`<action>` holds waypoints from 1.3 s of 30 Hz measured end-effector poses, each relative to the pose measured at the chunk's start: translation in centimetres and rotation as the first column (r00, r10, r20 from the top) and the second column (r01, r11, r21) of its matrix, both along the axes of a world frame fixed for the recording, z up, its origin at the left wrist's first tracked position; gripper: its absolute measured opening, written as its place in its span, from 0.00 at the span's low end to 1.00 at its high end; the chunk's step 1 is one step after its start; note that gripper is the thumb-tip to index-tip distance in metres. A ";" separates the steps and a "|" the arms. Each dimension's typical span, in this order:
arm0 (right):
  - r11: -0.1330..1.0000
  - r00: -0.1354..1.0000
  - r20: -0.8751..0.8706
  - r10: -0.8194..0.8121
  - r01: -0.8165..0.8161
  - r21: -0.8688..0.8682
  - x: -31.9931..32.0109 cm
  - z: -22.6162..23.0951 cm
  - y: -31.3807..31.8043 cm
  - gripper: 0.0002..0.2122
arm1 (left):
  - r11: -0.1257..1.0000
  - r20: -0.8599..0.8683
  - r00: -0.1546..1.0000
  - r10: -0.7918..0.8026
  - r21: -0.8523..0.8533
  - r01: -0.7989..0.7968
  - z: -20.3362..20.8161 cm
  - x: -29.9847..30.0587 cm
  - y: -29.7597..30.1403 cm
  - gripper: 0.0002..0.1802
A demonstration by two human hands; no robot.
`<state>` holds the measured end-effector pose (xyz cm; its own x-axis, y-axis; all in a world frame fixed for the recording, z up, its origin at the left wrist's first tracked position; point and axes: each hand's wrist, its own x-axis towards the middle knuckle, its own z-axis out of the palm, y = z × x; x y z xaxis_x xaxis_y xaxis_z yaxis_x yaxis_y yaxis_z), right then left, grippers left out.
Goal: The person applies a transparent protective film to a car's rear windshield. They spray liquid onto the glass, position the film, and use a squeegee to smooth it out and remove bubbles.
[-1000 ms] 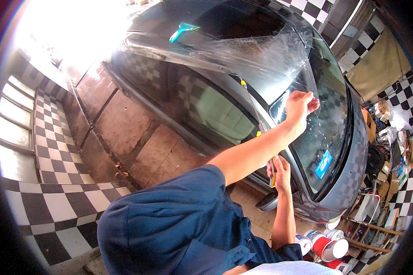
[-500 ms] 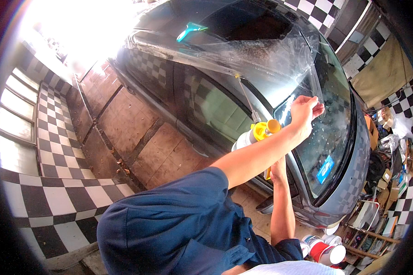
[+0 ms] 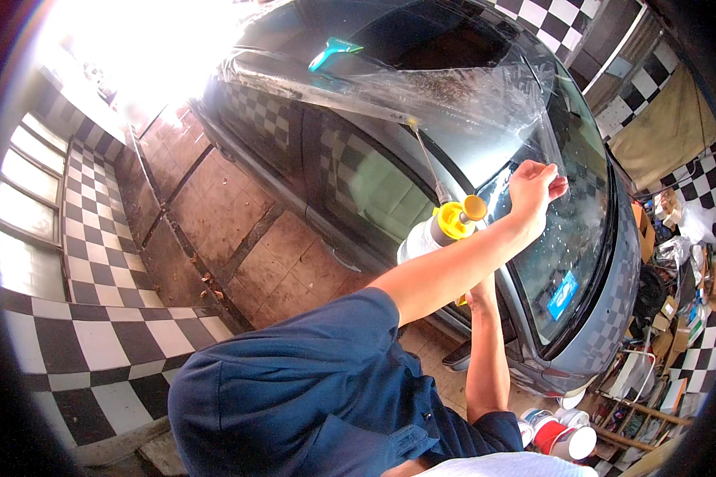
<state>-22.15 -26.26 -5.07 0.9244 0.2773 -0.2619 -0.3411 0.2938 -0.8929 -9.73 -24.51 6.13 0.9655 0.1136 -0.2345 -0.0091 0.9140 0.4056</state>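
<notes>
Beside the car point(image 3: 422, 183), forearm hides right hand's point(image 3: 482, 296) grip on sprayer point(image 3: 441, 226).

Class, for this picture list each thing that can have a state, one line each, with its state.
Clear plastic film: partly lifted, held at a corner.
Left hand: pinching the film's corner.
Right hand: mostly hidden behind the left forearm.
White spray bottle with yellow nozzle: raised, pointing at the film.
Teal squeegee: lying on the roof.

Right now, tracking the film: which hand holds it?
The left hand, raised higher, pinches a corner of the clear film; the right hand grips the yellow-capped spray bottle.
</notes>
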 end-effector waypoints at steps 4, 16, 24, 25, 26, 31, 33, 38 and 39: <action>1.000 0.999 -0.023 -0.023 0.023 0.017 0.5 -0.6 -0.3 0.24 | 1.000 0.040 0.999 0.009 0.012 -0.009 0.6 0.5 -0.2 0.06; 0.987 0.998 -0.059 0.032 -0.022 0.158 1.5 -2.6 0.0 0.23 | 1.000 0.035 0.999 -0.006 0.016 0.006 1.3 0.6 -0.2 0.06; 0.983 0.992 -0.015 0.125 -0.122 0.141 1.4 -2.6 0.0 0.20 | 1.000 0.041 0.999 -0.014 0.013 0.014 1.0 0.7 -0.2 0.07; 0.982 0.991 -0.001 0.130 -0.129 0.139 1.3 -2.6 0.0 0.20 | 1.000 0.043 0.999 -0.010 0.012 0.009 0.9 0.7 -0.3 0.07; 0.981 0.991 0.012 0.135 -0.136 0.137 1.3 -2.5 0.0 0.20 | 1.000 0.045 0.999 -0.006 0.011 0.006 0.8 0.7 -0.3 0.07; 0.992 0.994 0.035 0.104 -0.106 0.063 0.9 -1.8 -0.2 0.21 | 1.000 0.033 0.999 0.003 0.024 -0.004 0.6 0.6 -0.2 0.07; 0.997 0.998 -0.005 0.064 -0.063 0.054 0.5 -0.4 0.1 0.21 | 1.000 0.019 1.000 -0.001 0.017 0.001 0.5 0.3 -0.2 0.07; 0.997 0.997 0.049 -0.059 0.061 -0.044 -1.1 1.7 0.4 0.17 | 1.000 0.014 1.000 -0.016 0.027 0.016 -0.6 0.2 -0.2 0.06; 0.993 0.991 0.072 -0.110 0.112 -0.023 -1.4 1.7 0.3 0.16 | 0.999 0.012 1.000 -0.022 0.026 0.022 -0.7 0.1 -0.2 0.06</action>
<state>-23.56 -25.96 -3.37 0.9655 0.1658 -0.2009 -0.2437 0.3019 -0.9217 -9.61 -24.70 5.39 0.9707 0.0983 -0.2194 0.0055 0.9033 0.4291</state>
